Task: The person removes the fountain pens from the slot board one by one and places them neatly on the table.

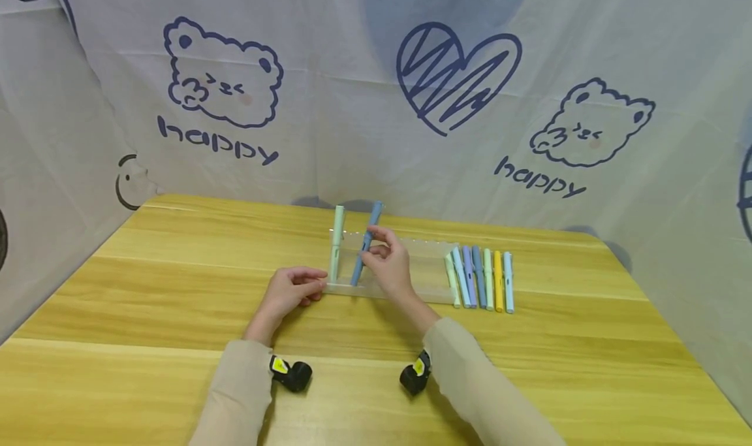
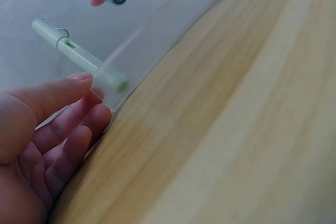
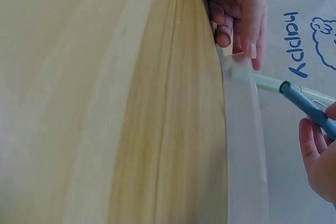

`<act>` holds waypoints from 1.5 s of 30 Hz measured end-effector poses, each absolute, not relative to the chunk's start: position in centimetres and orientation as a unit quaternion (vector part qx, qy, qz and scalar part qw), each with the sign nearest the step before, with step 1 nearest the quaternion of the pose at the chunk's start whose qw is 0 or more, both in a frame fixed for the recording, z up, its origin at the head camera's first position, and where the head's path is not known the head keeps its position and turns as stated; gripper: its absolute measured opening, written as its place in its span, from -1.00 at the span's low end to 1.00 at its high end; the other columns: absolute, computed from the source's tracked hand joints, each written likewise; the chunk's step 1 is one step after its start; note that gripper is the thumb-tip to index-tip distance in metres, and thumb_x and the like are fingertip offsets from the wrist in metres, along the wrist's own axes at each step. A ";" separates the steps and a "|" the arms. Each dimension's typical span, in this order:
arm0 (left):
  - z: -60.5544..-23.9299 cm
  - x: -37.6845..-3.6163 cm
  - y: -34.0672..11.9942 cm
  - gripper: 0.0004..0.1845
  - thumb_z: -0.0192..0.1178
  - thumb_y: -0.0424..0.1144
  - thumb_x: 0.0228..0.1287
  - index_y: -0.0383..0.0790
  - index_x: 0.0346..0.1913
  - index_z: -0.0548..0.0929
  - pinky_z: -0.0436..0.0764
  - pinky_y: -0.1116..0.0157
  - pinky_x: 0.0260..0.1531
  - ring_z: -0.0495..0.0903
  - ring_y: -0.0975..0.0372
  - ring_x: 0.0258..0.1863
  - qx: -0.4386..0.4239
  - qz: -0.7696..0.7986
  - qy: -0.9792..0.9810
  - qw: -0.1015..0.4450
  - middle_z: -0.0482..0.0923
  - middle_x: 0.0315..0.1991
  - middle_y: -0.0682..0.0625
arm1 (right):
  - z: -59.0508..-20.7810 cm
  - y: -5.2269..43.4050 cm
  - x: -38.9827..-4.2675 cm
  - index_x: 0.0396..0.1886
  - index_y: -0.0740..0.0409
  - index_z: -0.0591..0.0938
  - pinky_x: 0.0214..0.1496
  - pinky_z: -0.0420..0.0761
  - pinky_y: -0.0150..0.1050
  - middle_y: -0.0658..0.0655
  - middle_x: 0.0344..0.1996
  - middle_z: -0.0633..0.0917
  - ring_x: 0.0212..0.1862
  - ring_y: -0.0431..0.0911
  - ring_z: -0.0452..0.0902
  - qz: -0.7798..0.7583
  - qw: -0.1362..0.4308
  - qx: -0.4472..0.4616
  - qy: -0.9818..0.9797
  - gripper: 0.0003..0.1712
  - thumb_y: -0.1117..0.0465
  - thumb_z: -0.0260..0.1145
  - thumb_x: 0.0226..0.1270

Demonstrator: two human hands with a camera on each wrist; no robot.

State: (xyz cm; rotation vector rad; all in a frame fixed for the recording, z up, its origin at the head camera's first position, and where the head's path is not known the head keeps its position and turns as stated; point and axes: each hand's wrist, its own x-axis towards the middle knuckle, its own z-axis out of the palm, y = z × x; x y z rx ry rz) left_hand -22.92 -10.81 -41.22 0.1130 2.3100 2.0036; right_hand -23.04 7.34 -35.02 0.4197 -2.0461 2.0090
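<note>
Fingers of the right hand [image 1: 389, 263] pinch a blue pen [image 1: 365, 243] partway along its barrel, holding it tilted, its top leaning away from the person and its lower end down at the near edge of a clear acrylic rack [image 1: 423, 266] on the wooden surface [image 1: 176, 289]. Just to the left of that hand a mint-green pen [image 1: 336, 243] already stands nearly upright in the rack, so the blue pen's long axis runs close beside it but not parallel. The left hand [image 1: 290, 292] lies nearer the person, its fingers loosely curled, with the fingertips [image 2: 89, 106] against the rack's left end; it grips nothing. To the right of the right hand, well apart from it, a row of pastel pens [image 1: 482, 277] lies side by side.
</note>
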 end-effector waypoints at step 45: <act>-41.4 -22.9 -10.8 -0.73 0.22 -0.39 0.11 -0.49 -0.14 0.58 0.49 0.42 -0.61 0.53 0.29 -0.57 0.035 0.652 0.756 0.041 0.58 -0.51 -0.04 | -37.3 16.0 -23.4 -0.06 0.43 0.50 -0.34 0.51 -0.45 0.28 -0.09 0.53 -0.24 0.01 0.47 0.629 0.140 0.082 -0.760 -0.54 0.60 0.30 -0.06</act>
